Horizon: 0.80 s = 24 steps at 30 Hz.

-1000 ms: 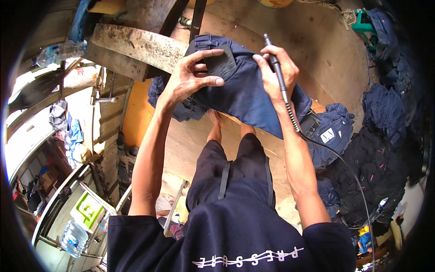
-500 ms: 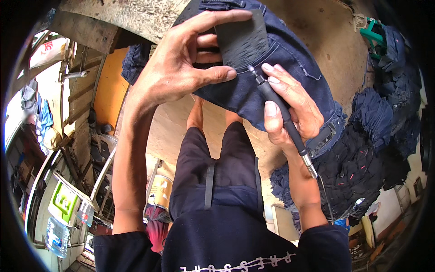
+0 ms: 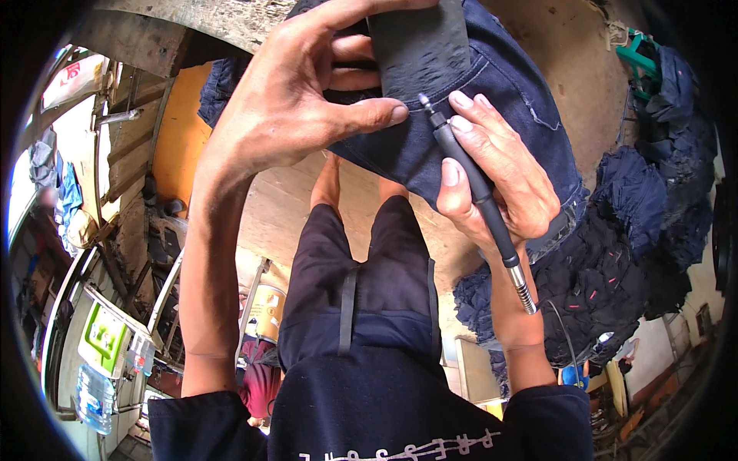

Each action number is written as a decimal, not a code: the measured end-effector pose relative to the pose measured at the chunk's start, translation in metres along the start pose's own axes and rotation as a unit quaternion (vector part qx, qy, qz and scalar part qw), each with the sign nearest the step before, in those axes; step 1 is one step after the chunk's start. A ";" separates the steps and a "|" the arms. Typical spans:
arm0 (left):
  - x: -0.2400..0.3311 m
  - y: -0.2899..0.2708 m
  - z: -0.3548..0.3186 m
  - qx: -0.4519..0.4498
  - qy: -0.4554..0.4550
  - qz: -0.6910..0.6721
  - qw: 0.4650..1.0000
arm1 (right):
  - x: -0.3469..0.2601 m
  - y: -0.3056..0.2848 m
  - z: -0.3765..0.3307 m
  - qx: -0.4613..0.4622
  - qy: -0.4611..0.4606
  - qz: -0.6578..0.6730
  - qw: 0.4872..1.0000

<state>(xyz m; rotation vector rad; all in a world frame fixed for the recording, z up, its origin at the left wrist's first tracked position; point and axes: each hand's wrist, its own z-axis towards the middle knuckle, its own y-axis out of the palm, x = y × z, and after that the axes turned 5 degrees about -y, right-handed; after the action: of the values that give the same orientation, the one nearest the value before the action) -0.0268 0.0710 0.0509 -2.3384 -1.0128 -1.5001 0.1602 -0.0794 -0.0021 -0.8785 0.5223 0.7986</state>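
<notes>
Dark blue denim garment (image 3: 538, 146) lies under both hands, its stitched seams showing. My left hand (image 3: 288, 100) grips a dark, roughly rectangular flat plate (image 3: 419, 54) with a scuffed surface, thumb at its lower corner and fingers along its left side and top. Against the denim, the plate's lower edge runs beside a curved seam. Held like a pen in my right hand (image 3: 507, 173) is a black rotary tool handpiece (image 3: 478, 184). Its small metal tip sits at the seam just below the plate, close to my left thumb; whether it touches the cloth I cannot tell.
A thin cable (image 3: 567, 334) trails from the handpiece's spring end. Piles of dark cloth (image 3: 600, 269) lie to the right, near a green plastic stool (image 3: 638, 58). A worn wooden board (image 3: 207, 23) is at the upper left. At the lower left stands a water bottle (image 3: 94, 399).
The plate and the upper part of the garment have shifted slightly up in view. My left hand sits a little further left. My right hand and the tool remain near the seam.
</notes>
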 end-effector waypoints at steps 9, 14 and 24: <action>-0.002 0.000 0.000 0.007 0.006 0.004 1.000 | -0.001 -0.001 0.001 -0.009 0.001 -0.006 1.000; -0.001 -0.001 0.002 0.000 0.007 -0.010 1.000 | -0.002 0.000 0.002 -0.005 0.005 -0.008 1.000; -0.003 -0.002 0.001 0.003 0.006 0.006 1.000 | -0.003 -0.002 0.003 -0.018 0.015 -0.010 1.000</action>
<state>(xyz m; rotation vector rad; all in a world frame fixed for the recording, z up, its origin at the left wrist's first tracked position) -0.0286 0.0717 0.0476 -2.3243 -0.9966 -1.5034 0.1602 -0.0789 0.0022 -0.9285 0.5269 0.7799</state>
